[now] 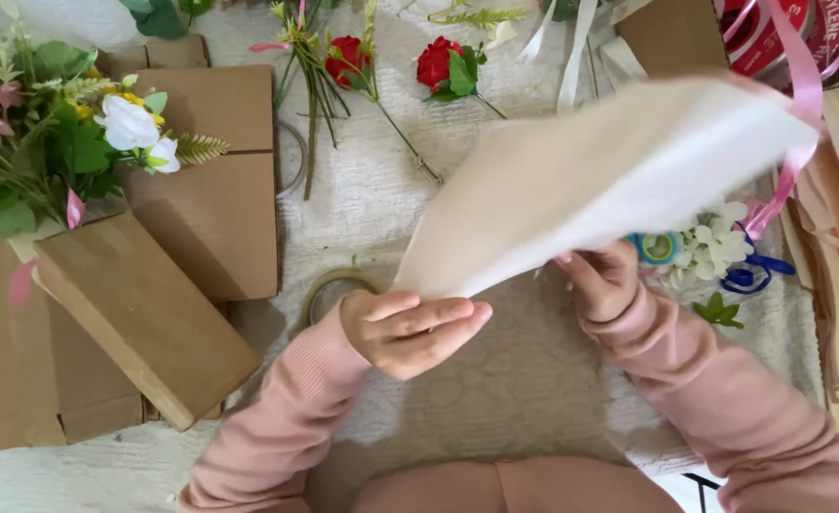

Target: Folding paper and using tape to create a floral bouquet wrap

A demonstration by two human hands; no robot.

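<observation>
One pale paper bag point(600, 180) is held up over the surface, and counts are told from it: two red roses point(438, 62) lie just above it, and two white roses point(127, 123) sit in the bouquet far to its left. Left of it lie three brown cardboard boxes point(144, 313), and one tape ring point(329, 290) sits by its lower left corner. At its right are one cluster of white blossoms point(714, 245), one blue ribbon point(752, 275) and one pink ribbon point(800, 85).

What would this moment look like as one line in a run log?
left hand: holds paper bag at lower corner | right hand: holds bag's lower edge | bag: lifted off mat, tilted | left: brown boxes, flowers
</observation>
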